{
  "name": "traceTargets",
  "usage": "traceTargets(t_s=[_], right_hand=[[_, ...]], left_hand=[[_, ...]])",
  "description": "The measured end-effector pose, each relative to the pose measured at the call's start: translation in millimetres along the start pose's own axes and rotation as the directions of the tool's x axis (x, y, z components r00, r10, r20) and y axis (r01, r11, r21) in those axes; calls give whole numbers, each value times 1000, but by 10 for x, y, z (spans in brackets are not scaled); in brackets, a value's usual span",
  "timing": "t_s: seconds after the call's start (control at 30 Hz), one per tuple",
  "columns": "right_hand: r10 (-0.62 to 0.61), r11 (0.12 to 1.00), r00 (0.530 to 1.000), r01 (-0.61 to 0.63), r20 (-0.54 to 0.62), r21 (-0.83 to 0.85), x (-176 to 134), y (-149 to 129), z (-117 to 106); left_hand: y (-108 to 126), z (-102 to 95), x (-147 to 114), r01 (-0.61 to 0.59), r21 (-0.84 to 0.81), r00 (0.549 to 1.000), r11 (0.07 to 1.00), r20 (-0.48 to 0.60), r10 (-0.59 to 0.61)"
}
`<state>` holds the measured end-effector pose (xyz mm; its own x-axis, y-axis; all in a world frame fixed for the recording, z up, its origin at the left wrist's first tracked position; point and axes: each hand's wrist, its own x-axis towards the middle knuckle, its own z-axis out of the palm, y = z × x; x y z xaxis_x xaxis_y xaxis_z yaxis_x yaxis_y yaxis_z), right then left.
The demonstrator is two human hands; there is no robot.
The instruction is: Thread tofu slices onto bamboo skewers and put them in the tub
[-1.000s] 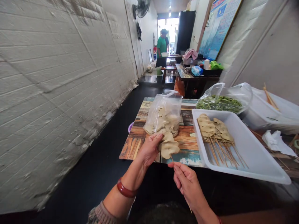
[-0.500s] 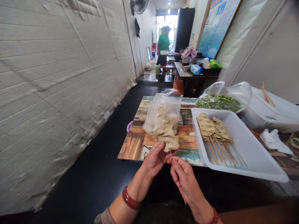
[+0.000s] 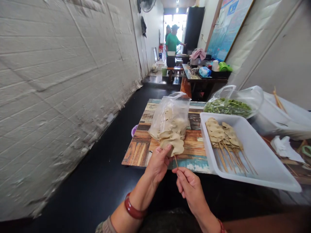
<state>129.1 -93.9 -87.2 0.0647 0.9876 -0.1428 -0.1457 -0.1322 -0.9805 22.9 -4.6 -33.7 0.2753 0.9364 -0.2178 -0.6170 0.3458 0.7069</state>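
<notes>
My left hand (image 3: pixel 158 164) is closed on a wavy stack of thin beige food slices (image 3: pixel 176 146), thumb on top. A bamboo skewer (image 3: pixel 176 160) comes out of the near end of these slices. My right hand (image 3: pixel 190 185) pinches the skewer between thumb and fingers, a little below the slices. Just beyond, a clear plastic bag (image 3: pixel 167 111) holds more beige slices on the wood-patterned table (image 3: pixel 136 152). To the right, a white plastic tray (image 3: pixel 262 176) contains several filled skewers (image 3: pixel 217 131), their sticks pointing toward me.
Behind the tray lies a clear bag of green vegetables (image 3: pixel 228 107). Another white tub (image 3: pixel 289 113) and crumpled tissue (image 3: pixel 283 147) are at the far right. A whitewashed wall (image 3: pixel 60 97) runs along the left. In the background stands a person in green (image 3: pixel 172 42).
My left hand and the slices have shifted slightly left. More skewer shows between the slices and my right hand, and its lower end no longer shows below that hand. The background person's arm now reaches right.
</notes>
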Motion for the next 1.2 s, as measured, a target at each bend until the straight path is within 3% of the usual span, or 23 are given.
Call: traceTargets(t_s=[0.47,0.67,0.8,1.07,1.2], right_hand=[[-25,1000,998,25,-49,-1,2,13,-28],[-29,999,999,30,-44,27,18,-8,-61],[-27,998,999,30,-47,47,30,-30,-62],[-10,998,999,12,-34,56,13,12,-36],[-15,999,998,17,-54,42,16,30,-45]], left_hand=[[-106,104,-51,-7,74,999,997,-45,10],[-108,110,-96,-7,90,1000,996,11,6],[-112,108,-133,65,90,996,994,59,-70],[-171,77,-89,8,84,998,996,-65,-2],[-218,85,-88,7,93,997,996,-78,0]])
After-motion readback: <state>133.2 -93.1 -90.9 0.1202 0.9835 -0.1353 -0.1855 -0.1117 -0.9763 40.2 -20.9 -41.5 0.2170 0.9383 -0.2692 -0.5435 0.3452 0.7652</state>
